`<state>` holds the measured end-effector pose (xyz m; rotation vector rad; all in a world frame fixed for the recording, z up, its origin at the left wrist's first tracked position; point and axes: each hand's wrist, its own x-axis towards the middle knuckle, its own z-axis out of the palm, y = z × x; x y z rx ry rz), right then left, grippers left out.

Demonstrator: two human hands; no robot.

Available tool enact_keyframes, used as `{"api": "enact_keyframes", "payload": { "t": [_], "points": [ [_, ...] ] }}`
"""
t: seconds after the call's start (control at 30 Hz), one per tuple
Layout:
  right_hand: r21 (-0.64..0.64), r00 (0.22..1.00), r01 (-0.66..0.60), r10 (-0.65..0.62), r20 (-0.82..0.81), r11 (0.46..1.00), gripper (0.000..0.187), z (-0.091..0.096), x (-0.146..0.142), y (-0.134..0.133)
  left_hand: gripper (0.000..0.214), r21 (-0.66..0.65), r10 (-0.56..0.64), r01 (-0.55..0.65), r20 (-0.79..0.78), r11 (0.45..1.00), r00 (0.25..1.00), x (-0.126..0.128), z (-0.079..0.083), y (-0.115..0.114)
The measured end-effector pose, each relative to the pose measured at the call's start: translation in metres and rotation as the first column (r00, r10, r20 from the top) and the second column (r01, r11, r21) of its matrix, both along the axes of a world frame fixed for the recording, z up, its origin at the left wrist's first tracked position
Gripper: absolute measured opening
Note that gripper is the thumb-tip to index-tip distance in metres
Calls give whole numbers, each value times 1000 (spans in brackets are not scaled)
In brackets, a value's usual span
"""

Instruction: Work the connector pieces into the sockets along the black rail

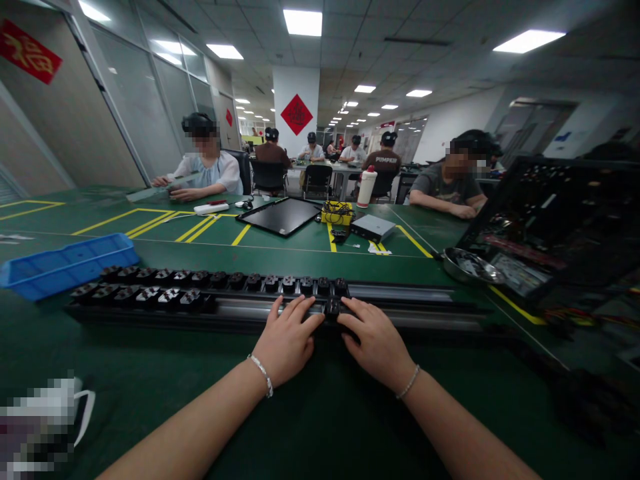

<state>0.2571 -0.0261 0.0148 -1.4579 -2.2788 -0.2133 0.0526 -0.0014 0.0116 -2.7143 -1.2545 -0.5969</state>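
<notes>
Two long black rails (410,315) lie side by side across the green table, each with a shiny grey channel. Small square black modules with metal prongs on top (289,285) stand in a row along the far rail and at the left end of the near one. One black module (332,307) sits alone on the near rail, between my hands. My left hand (291,333) is open, its spread fingers on the rail and its index fingertip just left of that module. From the other side, my right hand (374,340) has its outstretched fingertips against or very near the module's right side.
A blue plastic bin (70,263) stands left of the rails. Beyond lie a black flat panel (281,216), a grey box (373,228) and a yellow box of cables (337,212). A metal bowl (473,267) and an open black case (565,227) are at right. Several people sit farther off.
</notes>
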Motion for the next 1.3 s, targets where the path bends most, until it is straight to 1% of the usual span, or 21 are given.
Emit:
{"api": "enact_keyframes", "payload": {
  "t": [0.17, 0.83, 1.3],
  "points": [
    [7, 1000, 6, -6, -11, 1000, 23, 0, 0, 0, 46, 11, -3, 3, 4, 1000, 1000, 0, -1, 0],
    [-44, 998, 42, -44, -51, 998, 20, 2, 1, 0, 47, -3, 5, -5, -1, 1000, 1000, 0, -1, 0],
    [-16, 997, 39, -40, -66, 999, 17, 2, 2, 1, 49, -4, 3, -3, -20, 1000, 1000, -1, -1, 1]
  ]
}}
